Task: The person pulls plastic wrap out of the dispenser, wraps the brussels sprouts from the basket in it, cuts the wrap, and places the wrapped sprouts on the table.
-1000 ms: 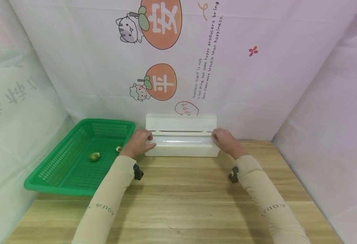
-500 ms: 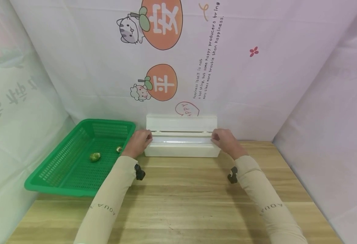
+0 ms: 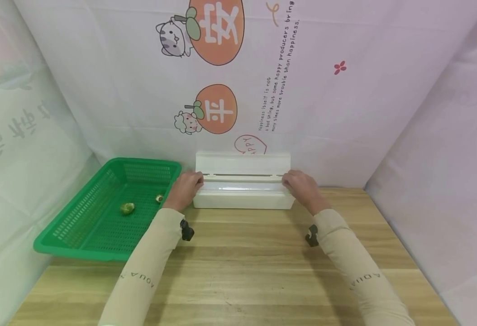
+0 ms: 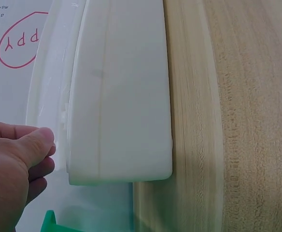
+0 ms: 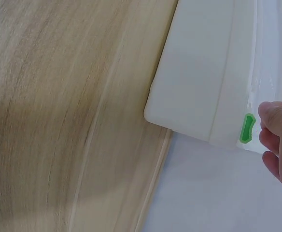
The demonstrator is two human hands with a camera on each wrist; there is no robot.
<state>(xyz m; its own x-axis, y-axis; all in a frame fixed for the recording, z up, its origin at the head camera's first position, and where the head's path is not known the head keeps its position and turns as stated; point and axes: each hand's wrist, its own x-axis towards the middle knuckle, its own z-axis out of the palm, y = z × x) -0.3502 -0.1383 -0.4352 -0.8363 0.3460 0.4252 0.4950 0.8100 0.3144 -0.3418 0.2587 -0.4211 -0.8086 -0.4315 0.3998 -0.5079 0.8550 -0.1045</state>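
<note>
White plastic forms the cling film dispenser (image 3: 242,202), which sits lengthwise at the far edge of the wood-grain bench (image 3: 238,265), its lid (image 3: 242,164) raised in front of the printed cloth (image 3: 344,122). Rolled clear film (image 3: 242,187) lies inside, shining along its length between my two hands.

My left hand (image 3: 184,189) is at the dispenser's left end, thumb brought together with the curled fingers, pinching the film by the opening. My right hand (image 3: 303,188) does likewise at the other end, thumb pressed to the bent forefinger. The film is so transparent that I cannot make out how much of it lies between my fingertips. From the right wrist I see a small green slider (image 5: 247,128) on the dispenser, just beside those fingers.

To my left stands a green plastic basket (image 3: 79,255) with slotted walls, its near-right side partly behind my left forearm. Two small rounded pieces rest in it, a mottled green one (image 3: 127,208) and a pale, dark-spotted one (image 3: 159,198) close to my wrist. Beige sleeves (image 3: 140,265) cover both my arms, with a black wrist camera (image 3: 187,231) at each cuff.
</note>
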